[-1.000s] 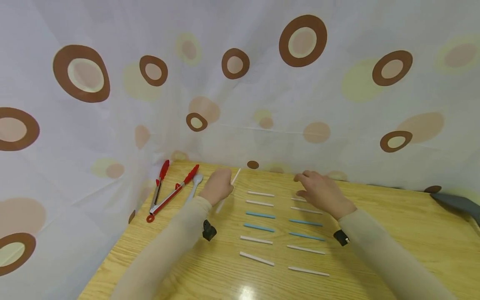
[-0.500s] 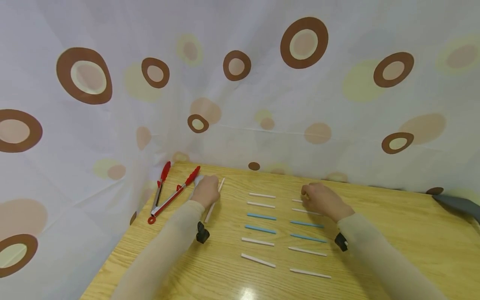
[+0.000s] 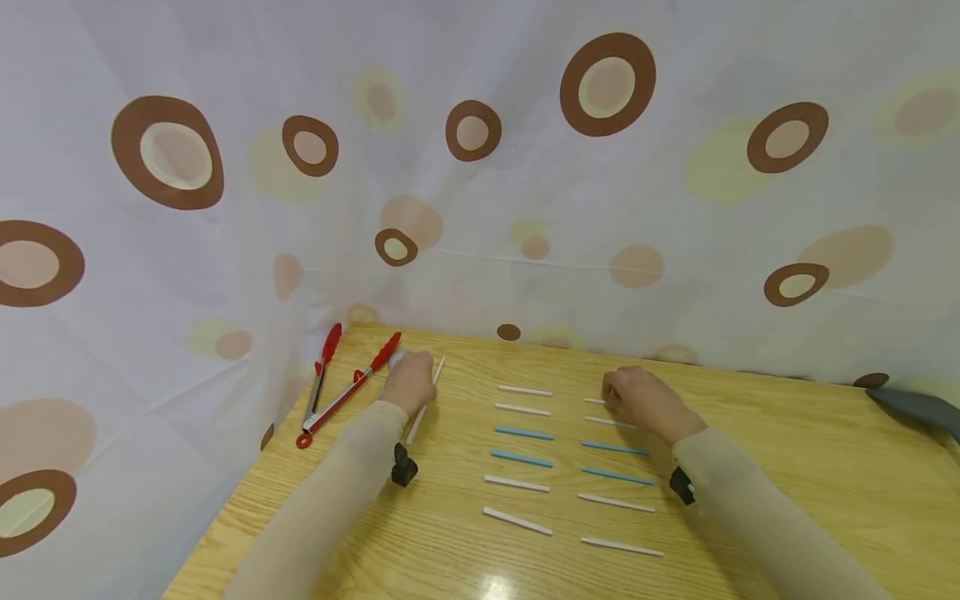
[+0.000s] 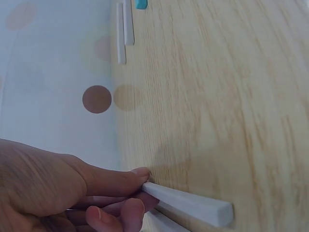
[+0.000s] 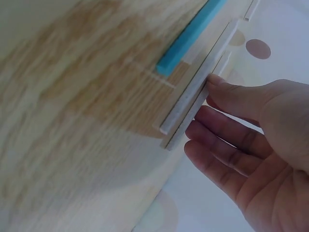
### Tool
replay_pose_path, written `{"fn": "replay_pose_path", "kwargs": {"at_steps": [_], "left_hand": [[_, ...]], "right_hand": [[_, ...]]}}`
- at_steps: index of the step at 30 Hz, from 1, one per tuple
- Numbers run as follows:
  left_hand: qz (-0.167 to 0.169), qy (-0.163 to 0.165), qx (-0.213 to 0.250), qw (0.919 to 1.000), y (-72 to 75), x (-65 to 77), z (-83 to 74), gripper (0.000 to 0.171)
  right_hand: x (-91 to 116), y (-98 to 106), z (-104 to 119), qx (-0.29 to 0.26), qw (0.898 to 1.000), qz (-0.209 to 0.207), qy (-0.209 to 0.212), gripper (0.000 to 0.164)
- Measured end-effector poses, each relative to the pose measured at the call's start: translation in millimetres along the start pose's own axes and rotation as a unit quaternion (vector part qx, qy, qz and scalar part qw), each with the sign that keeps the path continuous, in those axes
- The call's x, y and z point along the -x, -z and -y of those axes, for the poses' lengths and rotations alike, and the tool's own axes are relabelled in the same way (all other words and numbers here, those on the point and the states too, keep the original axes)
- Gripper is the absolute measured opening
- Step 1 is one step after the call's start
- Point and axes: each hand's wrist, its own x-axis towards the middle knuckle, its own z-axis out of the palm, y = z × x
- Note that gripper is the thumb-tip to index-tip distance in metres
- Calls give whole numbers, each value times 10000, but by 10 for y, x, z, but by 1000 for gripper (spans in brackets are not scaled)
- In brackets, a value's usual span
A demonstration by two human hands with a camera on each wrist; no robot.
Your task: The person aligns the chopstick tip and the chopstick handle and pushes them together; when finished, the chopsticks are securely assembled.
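My left hand point(image 3: 411, 383) pinches a white square-ended stick point(image 4: 193, 203) between thumb and fingers, low over the table's far left. That stick slants away from me beside the tongs point(image 3: 341, 400), and the hand hides most of a grey spoon point(image 3: 395, 358). At the back of the right column, my right hand point(image 3: 647, 402) pinches another white stick point(image 5: 190, 116), thumb on its upper side; only its left end shows in the head view. Close in front of it lies a second white stick point(image 5: 195, 82), then a blue stick point(image 5: 186, 41).
Two columns of white sticks point(image 3: 517, 521) and blue sticks point(image 3: 523, 432) lie across the wooden table point(image 3: 787, 467). The red-tipped tongs rest near the left edge. A patterned curtain point(image 3: 570, 192) hangs behind, and a dark object point(image 3: 911, 408) sits at far right.
My left hand has moved left with the white stick, coming over the spoon. My right hand has come down and closed its fingers on the back white stick.
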Motion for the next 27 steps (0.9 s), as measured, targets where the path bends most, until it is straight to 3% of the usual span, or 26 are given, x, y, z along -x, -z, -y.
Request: {"fn": "replay_pose_path", "kwargs": {"at_steps": [9,15,27], "left_hand": [[41,63,90,9999,24,28,3,15],[24,35,-99,9999,32,50,6,16],[-39,-39,-409,9991,71,52,-39,17]], "right_hand": [[-20,6,20,300,9994,-86,116,14],[3,2,24,540,9983,-117,199,15],[56,17,3,511,9979,-269,296,16]]}}
